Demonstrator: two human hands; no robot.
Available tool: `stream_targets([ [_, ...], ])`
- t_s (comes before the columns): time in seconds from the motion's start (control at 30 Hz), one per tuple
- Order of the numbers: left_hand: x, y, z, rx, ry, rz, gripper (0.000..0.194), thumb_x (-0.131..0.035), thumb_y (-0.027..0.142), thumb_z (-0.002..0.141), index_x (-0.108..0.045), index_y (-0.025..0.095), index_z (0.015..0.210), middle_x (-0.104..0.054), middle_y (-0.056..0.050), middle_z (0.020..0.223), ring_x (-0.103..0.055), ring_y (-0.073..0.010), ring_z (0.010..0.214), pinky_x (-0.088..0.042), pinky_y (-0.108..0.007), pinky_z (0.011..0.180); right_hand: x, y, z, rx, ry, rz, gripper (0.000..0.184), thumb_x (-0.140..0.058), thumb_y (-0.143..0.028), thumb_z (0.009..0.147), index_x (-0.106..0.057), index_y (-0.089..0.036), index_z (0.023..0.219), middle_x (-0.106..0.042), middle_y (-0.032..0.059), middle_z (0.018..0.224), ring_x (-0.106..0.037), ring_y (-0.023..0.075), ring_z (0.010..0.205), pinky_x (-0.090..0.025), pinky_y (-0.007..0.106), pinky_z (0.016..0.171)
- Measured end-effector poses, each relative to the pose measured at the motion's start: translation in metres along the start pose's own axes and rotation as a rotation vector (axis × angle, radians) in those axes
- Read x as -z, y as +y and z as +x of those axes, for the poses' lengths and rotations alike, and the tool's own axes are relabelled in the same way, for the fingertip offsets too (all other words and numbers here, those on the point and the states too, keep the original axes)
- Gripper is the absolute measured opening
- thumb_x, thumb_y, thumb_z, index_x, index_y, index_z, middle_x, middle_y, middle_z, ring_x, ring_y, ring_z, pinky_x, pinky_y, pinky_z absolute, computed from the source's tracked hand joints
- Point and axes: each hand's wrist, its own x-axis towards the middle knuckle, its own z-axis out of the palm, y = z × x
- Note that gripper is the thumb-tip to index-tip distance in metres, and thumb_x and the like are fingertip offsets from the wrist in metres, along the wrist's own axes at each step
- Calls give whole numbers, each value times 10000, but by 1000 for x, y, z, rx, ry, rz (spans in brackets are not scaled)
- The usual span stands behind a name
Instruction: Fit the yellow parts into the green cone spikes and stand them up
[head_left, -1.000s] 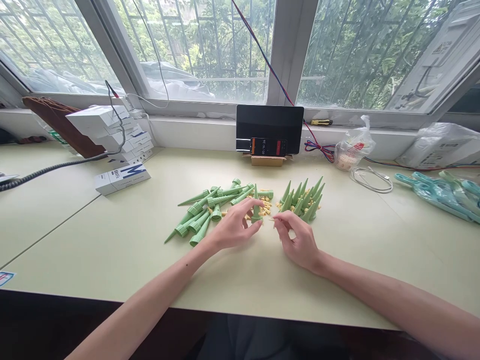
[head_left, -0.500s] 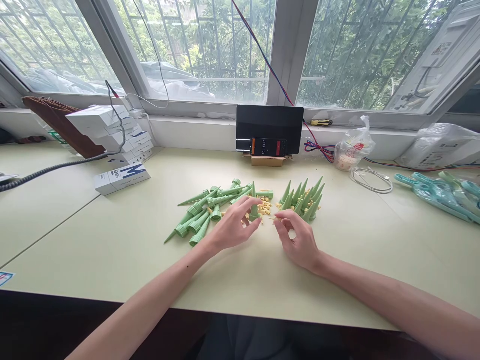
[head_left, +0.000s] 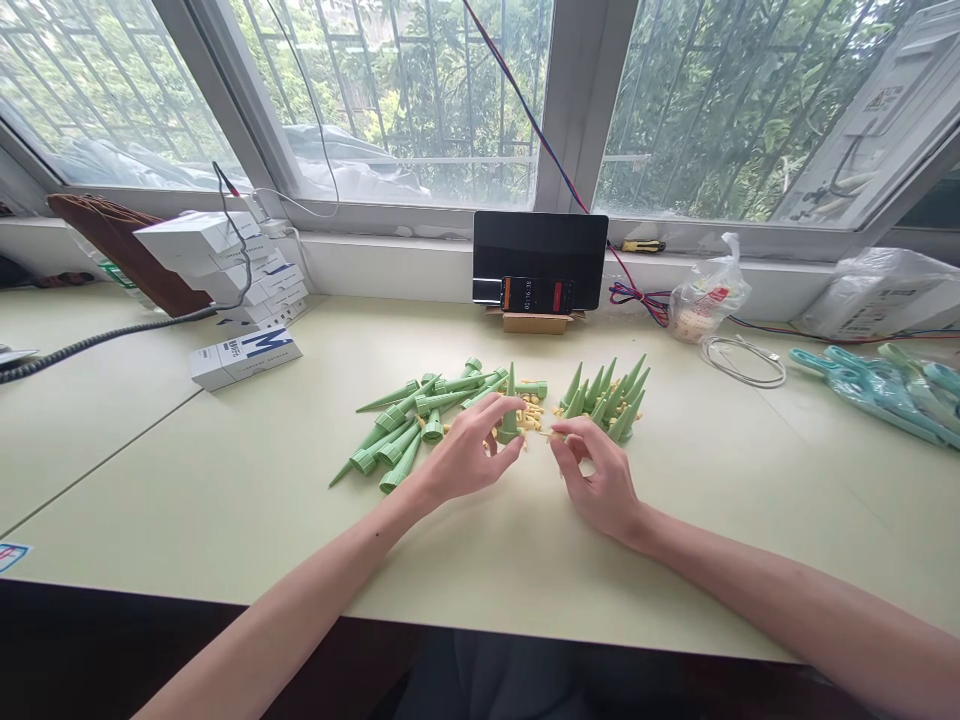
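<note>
My left hand (head_left: 476, 445) is curled around the wide base of a green plastic plant-watering spike (head_left: 511, 405), which stands point up between thumb and fingers. Just to the right, my right hand (head_left: 596, 470) pinches a small yellow piece (head_left: 547, 433) whose thin end points toward the spike's base. Beyond and left of my left hand lies a loose heap of green spikes (head_left: 405, 415) with ribbed caps. Small yellow pieces (head_left: 531, 410) are scattered behind the held spike. Past my right hand, several green spikes (head_left: 607, 395) stand upright in a cluster with yellow pieces among them.
A tablet (head_left: 540, 245) leans at the window with a phone (head_left: 537, 294) before it. White boxes (head_left: 244, 357) stand at left. A bagged cup (head_left: 701, 300), a white cable (head_left: 742, 360) and wrapped teal tools (head_left: 877, 390) lie at right.
The green spike in my left hand has shifted and tilted slightly. My right hand stays nearly in place, its fingertips moving a little around the yellow piece.
</note>
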Motion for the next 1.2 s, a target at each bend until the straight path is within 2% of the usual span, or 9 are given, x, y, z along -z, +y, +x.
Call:
stream_targets([
  [0.27,2,2,-2,-8,-30,60,310,-574,205,874,-543,227,1182,-586,-32,1010,-510,-63,568,-472,-214,513,0,1,1,-40,7,-26,105,-492,-243,987,-574,-217,1049,-627,27,869,-546,108,570,-493,263,559],
  [1.2,-1,2,-5,-66,-81,140,273,-536,259,912,-545,222,1182,-577,-26,950,-446,-82,571,-432,-243,548,1,0,2,-11,-59,-29,91,-530,-217,973,-592,-221,1039,-634,24,891,-530,102,571,-474,239,519],
])
